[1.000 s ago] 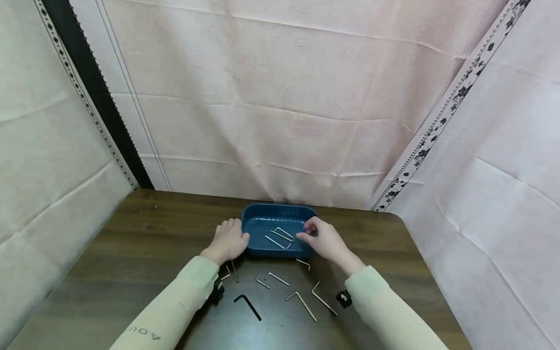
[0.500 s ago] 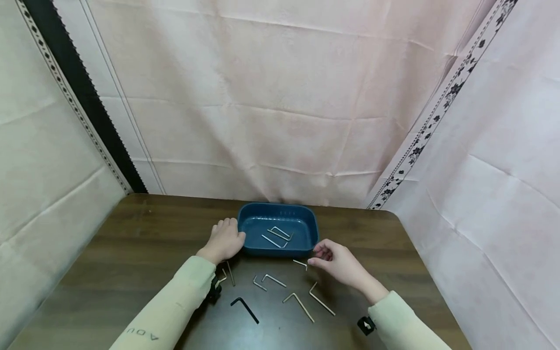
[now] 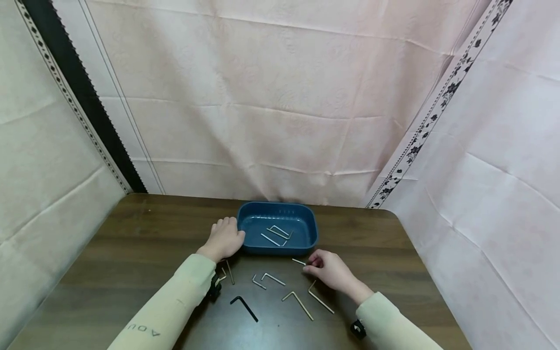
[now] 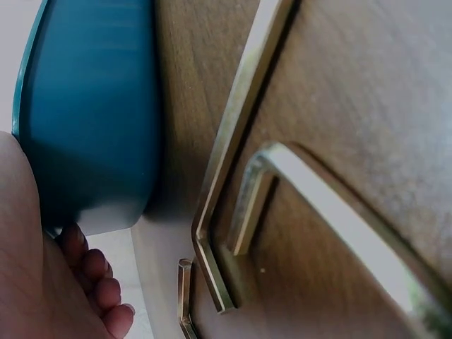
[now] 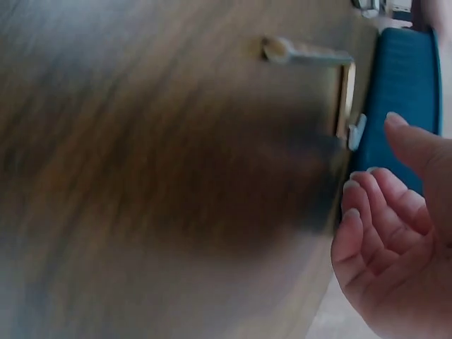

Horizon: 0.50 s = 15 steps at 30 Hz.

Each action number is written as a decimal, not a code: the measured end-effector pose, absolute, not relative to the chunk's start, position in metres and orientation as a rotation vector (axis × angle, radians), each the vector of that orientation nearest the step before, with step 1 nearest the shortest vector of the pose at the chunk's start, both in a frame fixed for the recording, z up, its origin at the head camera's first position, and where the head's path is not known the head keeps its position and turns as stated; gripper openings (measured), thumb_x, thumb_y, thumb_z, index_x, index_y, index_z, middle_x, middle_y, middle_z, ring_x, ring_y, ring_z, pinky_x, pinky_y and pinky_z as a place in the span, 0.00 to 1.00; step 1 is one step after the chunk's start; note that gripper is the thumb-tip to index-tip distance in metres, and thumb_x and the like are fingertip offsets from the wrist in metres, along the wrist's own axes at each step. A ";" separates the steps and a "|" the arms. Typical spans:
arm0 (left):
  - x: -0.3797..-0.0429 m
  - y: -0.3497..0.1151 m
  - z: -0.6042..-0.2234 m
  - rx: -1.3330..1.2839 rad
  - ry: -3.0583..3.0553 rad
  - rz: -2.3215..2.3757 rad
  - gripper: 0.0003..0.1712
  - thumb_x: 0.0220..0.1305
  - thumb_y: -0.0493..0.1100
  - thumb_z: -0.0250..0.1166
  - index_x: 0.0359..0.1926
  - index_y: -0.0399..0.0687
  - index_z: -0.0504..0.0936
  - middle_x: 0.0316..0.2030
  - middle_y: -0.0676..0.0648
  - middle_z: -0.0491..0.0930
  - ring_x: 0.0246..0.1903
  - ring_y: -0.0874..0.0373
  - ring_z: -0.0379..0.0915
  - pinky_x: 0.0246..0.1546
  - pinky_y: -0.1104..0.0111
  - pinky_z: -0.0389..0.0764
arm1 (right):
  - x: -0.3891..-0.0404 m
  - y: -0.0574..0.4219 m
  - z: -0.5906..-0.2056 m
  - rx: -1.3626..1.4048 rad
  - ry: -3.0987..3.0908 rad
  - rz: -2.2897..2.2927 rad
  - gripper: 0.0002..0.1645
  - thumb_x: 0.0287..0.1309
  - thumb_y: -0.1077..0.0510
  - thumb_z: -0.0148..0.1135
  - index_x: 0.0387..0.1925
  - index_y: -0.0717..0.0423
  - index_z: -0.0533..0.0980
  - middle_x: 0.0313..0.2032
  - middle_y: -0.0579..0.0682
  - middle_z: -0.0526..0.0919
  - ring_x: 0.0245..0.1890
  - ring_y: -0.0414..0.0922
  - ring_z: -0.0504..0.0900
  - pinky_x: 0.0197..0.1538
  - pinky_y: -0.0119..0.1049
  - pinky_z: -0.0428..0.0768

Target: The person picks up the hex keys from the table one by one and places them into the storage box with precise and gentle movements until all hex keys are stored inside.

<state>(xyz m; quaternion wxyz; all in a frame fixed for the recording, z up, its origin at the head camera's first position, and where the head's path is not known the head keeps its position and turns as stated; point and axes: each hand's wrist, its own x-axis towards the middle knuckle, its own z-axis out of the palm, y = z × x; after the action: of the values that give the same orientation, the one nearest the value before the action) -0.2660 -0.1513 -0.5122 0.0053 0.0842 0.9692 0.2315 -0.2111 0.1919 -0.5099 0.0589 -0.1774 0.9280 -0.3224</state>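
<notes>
So the left hand [image 3: 223,238] has the blue tray [image 3: 275,251] by its left end, thumb over the rim and fingers curled down outside it, with the tray sitting a bit below the middle of the frame. Inside are a few metal hex keys [image 3: 278,234], kinda bunched together. Right hand [image 3: 331,272] is just off the tray's lower right corner, thumb clearly apart from the loosely bent fingers and nothing between them, right by a short hex key [image 3: 299,261]. Can't tell if it's touching that one. More are scattered lower center: a black hex key [image 3: 248,309], two brassy hex keys [image 3: 303,306] to its right, a couple of small hex keys [image 3: 273,279] above those, plus others near the left wrist. All on a dark wood table [image 3: 175,243], pale cloth [image 3: 262,73] behind.
</notes>
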 end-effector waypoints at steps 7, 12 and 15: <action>-0.265 -0.152 -0.512 0.248 3.034 0.750 0.26 0.69 0.50 0.50 0.56 0.32 0.67 0.48 0.39 0.69 0.47 0.44 0.60 0.51 0.49 0.60 | -0.212 0.179 -0.518 -0.515 2.911 -0.875 0.10 0.55 0.50 0.70 0.33 0.50 0.79 0.26 0.40 0.76 0.25 0.39 0.73 0.32 0.36 0.73; -0.264 -0.152 -0.511 0.251 3.037 0.749 0.26 0.69 0.49 0.50 0.56 0.32 0.67 0.48 0.38 0.69 0.47 0.44 0.61 0.52 0.49 0.60 | -0.211 0.175 -0.519 -0.532 2.930 -0.847 0.07 0.55 0.53 0.69 0.31 0.49 0.78 0.25 0.41 0.75 0.25 0.39 0.72 0.31 0.36 0.72; -0.264 -0.151 -0.511 0.254 3.039 0.745 0.26 0.69 0.50 0.50 0.56 0.32 0.67 0.48 0.38 0.69 0.46 0.44 0.61 0.51 0.49 0.60 | -0.210 0.175 -0.519 -0.572 2.927 -0.829 0.06 0.56 0.55 0.69 0.29 0.48 0.77 0.25 0.40 0.74 0.25 0.38 0.72 0.31 0.35 0.72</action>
<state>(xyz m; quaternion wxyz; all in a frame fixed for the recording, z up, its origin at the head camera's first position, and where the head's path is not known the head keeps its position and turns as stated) -0.2635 -0.1514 -0.5106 0.0010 0.0810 0.9680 0.2374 -0.2097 0.1750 -0.5190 0.0233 -0.1848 0.9453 -0.2677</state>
